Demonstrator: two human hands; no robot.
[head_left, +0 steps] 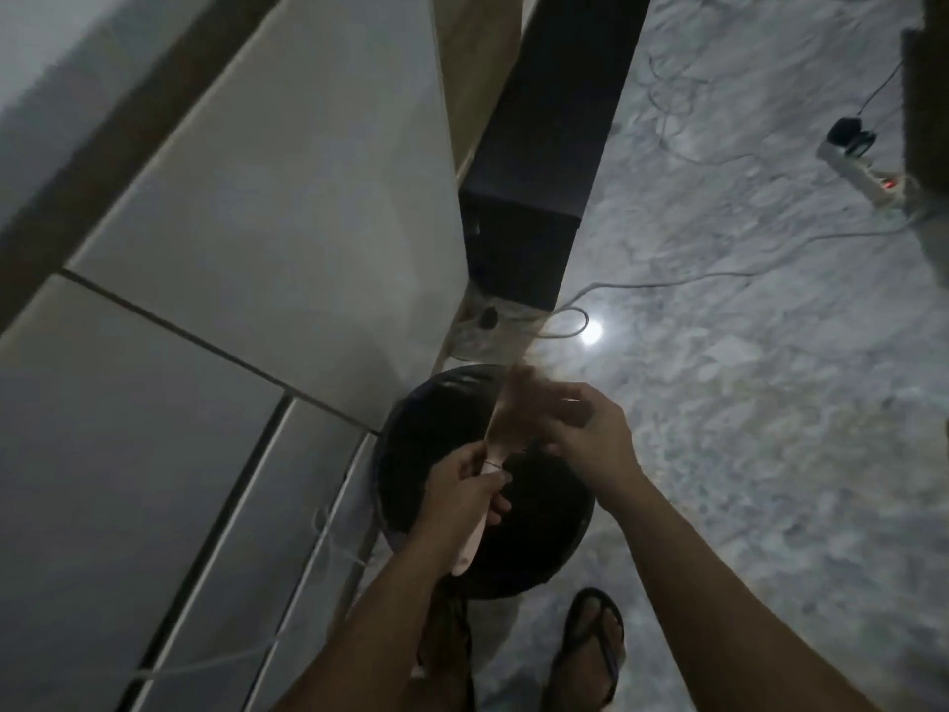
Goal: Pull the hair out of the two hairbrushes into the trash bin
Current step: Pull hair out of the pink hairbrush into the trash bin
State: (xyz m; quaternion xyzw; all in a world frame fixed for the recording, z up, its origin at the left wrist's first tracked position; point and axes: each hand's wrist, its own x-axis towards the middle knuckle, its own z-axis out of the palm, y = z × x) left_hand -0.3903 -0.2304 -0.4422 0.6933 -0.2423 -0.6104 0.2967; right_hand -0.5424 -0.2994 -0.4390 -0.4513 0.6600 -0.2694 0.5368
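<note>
left hand [462,493] gripping hairbrush [480,511], head blurred

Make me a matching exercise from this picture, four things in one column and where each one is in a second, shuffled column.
Things:
1. pale wooden hairbrush
2. round black trash bin
3. white power strip with a red light
4. dark flip-flop sandal

Places:
A. on the marble floor, far upper right
B. on a foot at the bottom edge
C. handle gripped in the left hand, right hand at its head
D. on the floor beside the grey tiled wall, under both hands

Pairs: 1-C, 2-D, 3-A, 4-B
</note>
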